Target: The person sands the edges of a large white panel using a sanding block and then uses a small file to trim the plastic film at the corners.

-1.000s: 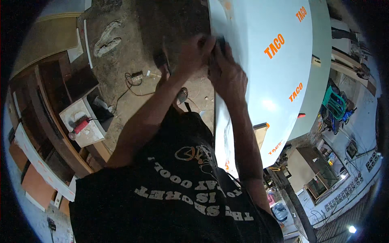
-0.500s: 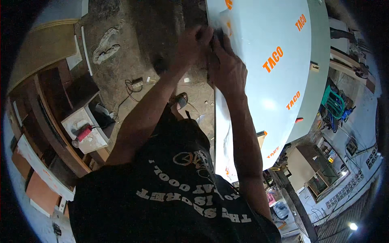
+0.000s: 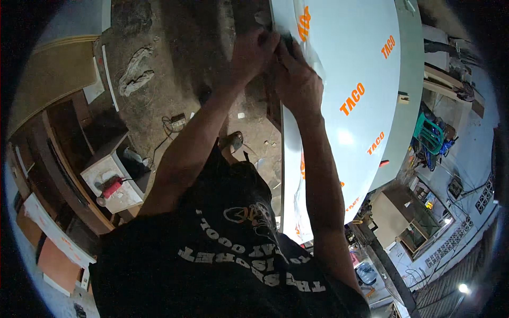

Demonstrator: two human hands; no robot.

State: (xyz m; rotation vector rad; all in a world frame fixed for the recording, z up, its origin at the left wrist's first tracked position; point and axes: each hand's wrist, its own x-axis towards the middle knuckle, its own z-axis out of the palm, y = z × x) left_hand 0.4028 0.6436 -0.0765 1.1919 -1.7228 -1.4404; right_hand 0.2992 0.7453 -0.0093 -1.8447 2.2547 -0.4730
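A long white panel (image 3: 344, 58) covered in clear film with orange print stretches away on the right. Along its left edge the film (image 3: 317, 55) looks lifted and wrinkled. My left hand (image 3: 257, 53) is at that edge with its fingers curled in; what they grip is hidden in shadow. Just to the right, my right hand (image 3: 298, 85) lies over the edge, its fingers bent around a small dark thing (image 3: 287, 41) whose kind I cannot make out. The two hands almost touch.
On the left, a red power tool (image 3: 111, 186) lies on a white box-like cabinet (image 3: 124, 199), near stacked brown boards (image 3: 66, 143). A socket block (image 3: 177, 122) with a cable and a crumpled cloth (image 3: 137, 71) are on the floor. A green panel (image 3: 409, 79) extends beyond the white one.
Both hands have moved farther along the panel's left edge, staying close together. My view has shifted with them, so the panel's print sits lower in the picture.
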